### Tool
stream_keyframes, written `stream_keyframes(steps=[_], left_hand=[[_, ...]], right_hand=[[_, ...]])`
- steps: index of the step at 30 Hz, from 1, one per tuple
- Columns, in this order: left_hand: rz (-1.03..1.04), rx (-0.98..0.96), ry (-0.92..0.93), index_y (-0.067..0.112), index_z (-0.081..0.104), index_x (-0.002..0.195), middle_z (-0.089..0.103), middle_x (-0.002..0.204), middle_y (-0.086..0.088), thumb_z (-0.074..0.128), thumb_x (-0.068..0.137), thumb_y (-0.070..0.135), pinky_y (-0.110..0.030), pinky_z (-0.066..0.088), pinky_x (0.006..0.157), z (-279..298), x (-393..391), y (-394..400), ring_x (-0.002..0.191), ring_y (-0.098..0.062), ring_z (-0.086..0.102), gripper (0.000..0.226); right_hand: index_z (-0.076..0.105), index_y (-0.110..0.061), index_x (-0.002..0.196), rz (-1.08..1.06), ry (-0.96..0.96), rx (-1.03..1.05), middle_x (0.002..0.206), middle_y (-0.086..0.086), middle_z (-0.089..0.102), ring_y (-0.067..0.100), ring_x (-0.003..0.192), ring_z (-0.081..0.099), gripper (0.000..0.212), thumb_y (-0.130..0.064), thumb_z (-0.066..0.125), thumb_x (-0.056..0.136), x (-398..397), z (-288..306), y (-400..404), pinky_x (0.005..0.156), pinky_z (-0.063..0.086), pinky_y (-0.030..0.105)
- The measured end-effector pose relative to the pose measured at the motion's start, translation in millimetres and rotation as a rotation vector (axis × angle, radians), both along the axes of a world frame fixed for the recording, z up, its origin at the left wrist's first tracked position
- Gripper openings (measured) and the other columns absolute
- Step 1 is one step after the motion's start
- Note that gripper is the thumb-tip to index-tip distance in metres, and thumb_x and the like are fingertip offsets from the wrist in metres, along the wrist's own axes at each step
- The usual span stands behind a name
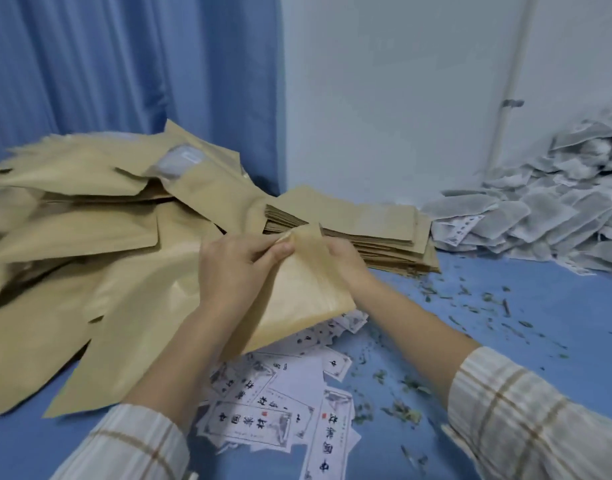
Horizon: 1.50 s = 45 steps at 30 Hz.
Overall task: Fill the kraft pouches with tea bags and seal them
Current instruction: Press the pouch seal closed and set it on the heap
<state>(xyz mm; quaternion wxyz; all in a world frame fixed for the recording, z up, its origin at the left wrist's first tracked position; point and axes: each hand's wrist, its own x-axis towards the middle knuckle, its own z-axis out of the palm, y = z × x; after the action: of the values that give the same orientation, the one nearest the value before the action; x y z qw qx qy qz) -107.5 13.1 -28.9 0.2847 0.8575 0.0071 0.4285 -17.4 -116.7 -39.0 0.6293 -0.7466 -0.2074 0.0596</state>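
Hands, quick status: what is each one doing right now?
Left hand: pinches the top edge of the kraft pouch.
Right hand: grips the same pouch's top from behind, fingers partly hidden.

— Which colours are seen on the table (505, 323)?
— Blue is shown, flecked with green crumbs (401, 410). The pouches (90, 230) are tan kraft.
— And the rest?
— The tea bags (539, 209) are pale grey, the labels (263, 420) white with black characters, the sleeves (526, 410) cream with brown checks, the curtain (124, 64) blue.
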Motion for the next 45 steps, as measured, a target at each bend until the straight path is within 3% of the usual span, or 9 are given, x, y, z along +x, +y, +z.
stream_keyframes(steps=[3,7,11,22,28,35,38,42,45], left_hand=[[0.042,-0.009,0.051,0.031,0.077,0.09,0.074,0.084,0.001,0.068,0.081,0.04,-0.047,0.044,0.081,-18.0,5.7,7.5,0.082,-0.025,0.064,0.015],[0.109,0.062,0.054,0.033,0.076,0.091,0.073,0.093,0.008,0.066,0.082,0.044,-0.042,0.038,0.084,-32.5,11.2,11.6,0.095,-0.022,0.062,0.018],[0.122,0.099,0.049,0.032,0.076,0.094,0.073,0.097,0.01,0.064,0.083,0.045,-0.039,0.036,0.086,-35.3,13.6,14.3,0.098,-0.021,0.06,0.021],[0.14,0.1,0.018,0.03,0.076,0.095,0.072,0.1,0.008,0.065,0.083,0.043,-0.033,0.03,0.089,-37.7,13.8,15.2,0.1,-0.021,0.057,0.02],[0.108,0.111,-0.026,0.027,0.077,0.092,0.073,0.096,0.007,0.066,0.081,0.042,-0.035,0.034,0.086,-39.6,12.5,12.0,0.095,-0.024,0.059,0.021],[0.102,0.126,-0.015,0.028,0.077,0.092,0.072,0.097,0.009,0.069,0.082,0.039,-0.032,0.03,0.086,-41.6,12.1,11.0,0.096,-0.023,0.058,0.017],[0.104,0.118,-0.013,0.027,0.077,0.092,0.072,0.097,0.008,0.071,0.081,0.037,-0.031,0.03,0.085,-41.5,12.6,10.5,0.096,-0.023,0.058,0.016],[0.096,0.1,-0.015,0.028,0.077,0.091,0.072,0.097,0.009,0.071,0.08,0.037,-0.03,0.03,0.085,-39.7,11.3,9.5,0.096,-0.023,0.059,0.015],[0.025,0.073,-0.03,0.029,0.077,0.092,0.072,0.098,0.01,0.07,0.08,0.041,-0.028,0.031,0.087,-35.7,8.0,6.6,0.097,-0.02,0.059,0.019]], right_hand=[[0.071,-0.013,0.095,-0.222,-0.18,0.09,0.066,-0.007,0.066,0.005,0.053,0.058,0.017,-0.017,0.054,0.092,3.8,-13.0,-20.5,0.053,0.048,0.019],[0.07,-0.02,0.093,-0.185,-0.303,-0.468,0.086,-0.002,0.068,0.01,0.067,0.061,0.014,-0.026,0.058,0.09,9.5,-30.1,-64.7,0.064,0.05,0.018],[0.061,-0.018,0.12,0.074,-0.341,-0.891,0.114,-0.001,0.052,0.012,0.097,0.049,0.057,-0.054,0.066,0.076,2.4,-44.3,-82.1,0.08,0.036,0.02],[0.061,-0.027,0.122,-0.205,-0.278,-0.62,0.096,-0.013,0.062,-0.003,0.076,0.054,0.045,-0.029,0.071,0.078,3.5,-27.9,-103.4,0.062,0.037,0.005],[0.066,-0.027,0.098,-0.154,-0.232,-0.355,0.104,-0.006,0.066,0.015,0.097,0.06,0.03,-0.027,0.079,0.072,-0.4,-23.2,-109.8,0.075,0.044,0.009],[0.057,-0.03,0.122,-0.145,-0.222,-0.327,0.112,-0.01,0.065,0.003,0.104,0.061,0.052,-0.034,0.076,0.074,1.9,-23.1,-111.7,0.094,0.046,0.022],[0.059,-0.032,0.118,-0.174,-0.235,-0.286,0.097,-0.015,0.07,-0.008,0.093,0.061,0.045,-0.038,0.074,0.076,1.1,-20.1,-115.7,0.081,0.046,0.006],[0.067,-0.035,0.105,-0.165,-0.279,-0.246,0.106,-0.016,0.067,-0.002,0.098,0.061,0.032,-0.034,0.076,0.074,-4.1,-17.6,-115.6,0.084,0.047,0.014],[0.07,-0.04,0.099,-0.006,-0.287,-0.245,0.104,-0.016,0.068,-0.001,0.083,0.066,0.029,-0.029,0.078,0.072,-11.5,-12.7,-108.4,0.079,0.052,0.014]])
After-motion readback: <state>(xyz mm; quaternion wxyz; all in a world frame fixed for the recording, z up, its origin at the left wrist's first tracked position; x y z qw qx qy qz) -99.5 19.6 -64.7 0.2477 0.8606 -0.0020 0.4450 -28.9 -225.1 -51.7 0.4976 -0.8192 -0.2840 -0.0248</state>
